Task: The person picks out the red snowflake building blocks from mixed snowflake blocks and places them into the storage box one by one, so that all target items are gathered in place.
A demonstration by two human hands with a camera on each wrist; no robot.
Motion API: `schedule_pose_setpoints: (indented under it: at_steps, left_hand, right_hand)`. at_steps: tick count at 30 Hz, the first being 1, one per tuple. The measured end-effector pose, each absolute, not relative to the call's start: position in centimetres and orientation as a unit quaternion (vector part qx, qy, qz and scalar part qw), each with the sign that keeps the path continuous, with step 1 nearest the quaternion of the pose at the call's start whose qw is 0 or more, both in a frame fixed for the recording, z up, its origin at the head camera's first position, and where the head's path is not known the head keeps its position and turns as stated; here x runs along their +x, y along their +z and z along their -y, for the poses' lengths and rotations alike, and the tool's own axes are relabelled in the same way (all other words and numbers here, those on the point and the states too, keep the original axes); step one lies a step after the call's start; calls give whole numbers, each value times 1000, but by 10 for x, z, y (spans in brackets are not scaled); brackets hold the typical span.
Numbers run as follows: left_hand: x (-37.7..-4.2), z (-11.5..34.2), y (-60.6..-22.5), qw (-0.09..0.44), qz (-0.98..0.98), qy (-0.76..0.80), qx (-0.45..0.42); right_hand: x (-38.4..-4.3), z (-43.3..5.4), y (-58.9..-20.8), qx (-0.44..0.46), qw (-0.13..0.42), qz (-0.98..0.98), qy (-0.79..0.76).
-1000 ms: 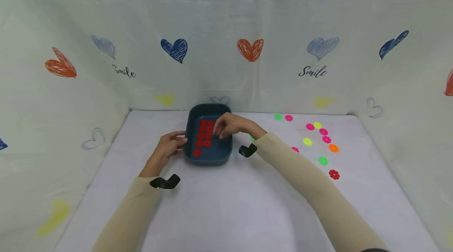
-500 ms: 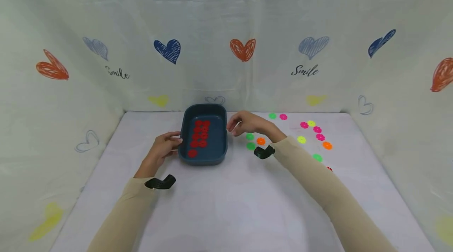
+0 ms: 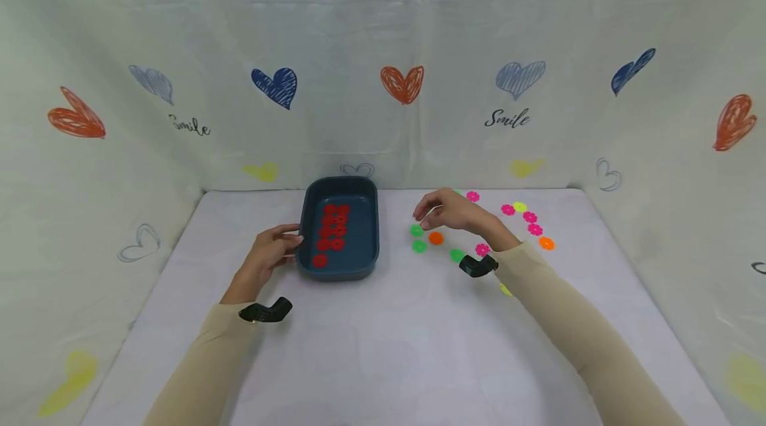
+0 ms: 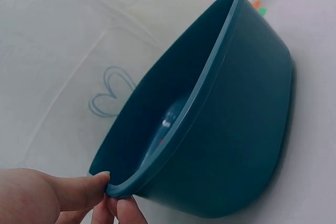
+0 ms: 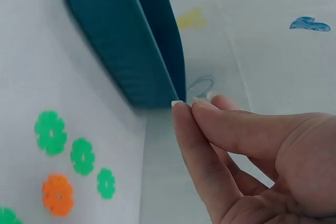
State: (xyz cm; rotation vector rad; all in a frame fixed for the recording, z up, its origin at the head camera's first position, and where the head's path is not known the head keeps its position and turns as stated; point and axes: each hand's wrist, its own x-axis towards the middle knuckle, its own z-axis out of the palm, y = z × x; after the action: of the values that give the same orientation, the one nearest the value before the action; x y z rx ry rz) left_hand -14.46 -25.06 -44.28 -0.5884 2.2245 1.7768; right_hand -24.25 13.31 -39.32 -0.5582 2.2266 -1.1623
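A dark blue plastic basin [image 3: 362,250] stands at the back middle of the table, with several red flower-shaped discs [image 3: 338,231] on its floor. My left hand [image 3: 263,258] pinches its left rim; in the left wrist view, the thumb lies over the rim of the basin [image 4: 231,124] and fingers are below it. My right hand [image 3: 461,212] hovers right of the basin, above green discs [image 3: 419,246] and an orange disc [image 3: 436,238]. In the right wrist view, that hand's [image 5: 252,156] thumb and forefinger are bent close together, with nothing seen between them.
More flower discs lie on the right: pink ones [image 3: 534,230], a yellow one [image 3: 519,207] and another orange one [image 3: 546,243]. My right forearm covers part of that area. A white sheet with printed hearts [image 3: 402,85] rises behind the table [image 3: 371,353].
My right hand has moved from over the basin rightward to above the loose discs. My left hand stays at the basin's rim. The head view has shifted slightly right.
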Motion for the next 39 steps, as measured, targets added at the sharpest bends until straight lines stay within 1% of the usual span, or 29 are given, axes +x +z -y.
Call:
schedule_pose_setpoints:
  at_steps: [10, 17, 23, 30, 39]
  left_hand:
    - [-147, 246, -444, 125, -764, 600, -203]
    - [-150, 241, -446, 129, -768, 596, -194]
    - [-153, 238, -446, 136, -766, 598, -191]
    - [-150, 241, -444, 138, -758, 610, -185]
    - [-144, 251, -442, 141, -759, 604, -195]
  right_hand:
    - [-226, -183, -400, -145, 222, -859, -437]
    - [-211, -212, -409, -92, 214, -855, -463]
    - [-203, -235, -416, -71, 197, -855, -475]
    - [-193, -259, -416, -44, 183, -873, -449]
    - [-178, -299, -432, -8, 169, -886, -431]
